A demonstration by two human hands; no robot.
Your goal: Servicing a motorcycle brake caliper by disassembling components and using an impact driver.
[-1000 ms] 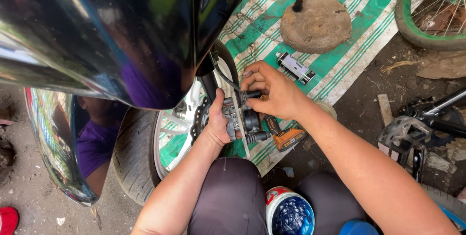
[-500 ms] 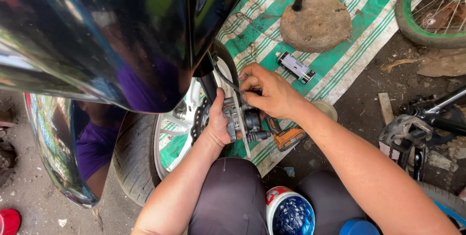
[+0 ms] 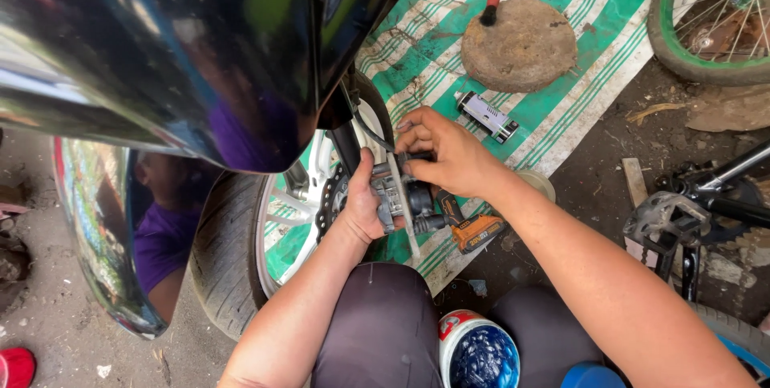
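**Both hands on the brake caliper at the wheel**

Head view: the left hand (image 3: 362, 210) is wrapped around the brake caliper (image 3: 405, 200), which sits off the brake disc (image 3: 330, 204) beside the motorcycle wheel (image 3: 241, 244). The right hand (image 3: 449, 155) pinches the caliper's top with curled fingers. The caliper looks loose and not yet seated. An orange-handled tool (image 3: 473, 232) lies on the striped tarp (image 3: 577, 75).

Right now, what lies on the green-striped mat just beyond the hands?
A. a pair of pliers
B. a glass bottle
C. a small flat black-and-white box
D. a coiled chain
C: a small flat black-and-white box lies on the green-striped mat, between the round stone slab and the right hand, which grips the brake caliper with the left hand.
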